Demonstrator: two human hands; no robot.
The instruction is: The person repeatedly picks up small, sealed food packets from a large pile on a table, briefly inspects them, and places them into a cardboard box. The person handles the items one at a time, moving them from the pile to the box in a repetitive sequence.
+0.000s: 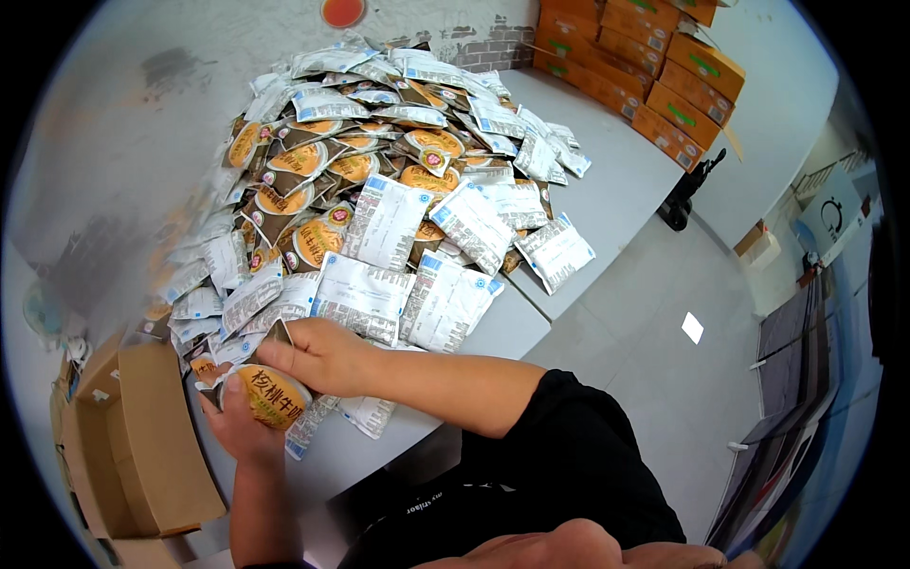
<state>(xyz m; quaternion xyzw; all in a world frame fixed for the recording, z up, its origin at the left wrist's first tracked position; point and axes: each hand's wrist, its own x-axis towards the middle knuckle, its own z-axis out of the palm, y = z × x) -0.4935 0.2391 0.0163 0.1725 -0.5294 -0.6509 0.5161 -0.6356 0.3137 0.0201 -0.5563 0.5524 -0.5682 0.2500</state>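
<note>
- Two hands were on one brown-and-orange pouch (270, 394) at the near left edge of the grey counter (607, 190), right at the foot of the heap.
- Left hand (237, 427) was cupped under the pouch from below, thumb curled up over its left end, so fingers wrapped around it, not open.
- Right hand (318, 356) came in from the right and was pinching the top edge of the same pouch, fingers bent down over it.
- Behind that sat a big pile of pouches (379, 161), some showing the orange oval front, loads flipped to the white-and-blue printed back.
- One white-backed pouch (555, 251) lay out by itself on the pile's right side, near the counter's edge.
- Open cardboard box (142, 446) stood on the floor just left of the left hand, below the counter.
- Stacked orange cartons (654, 71) sat at the far right end, well apart from the hands.
- Grey tiled floor (664, 360) on the right.
</note>
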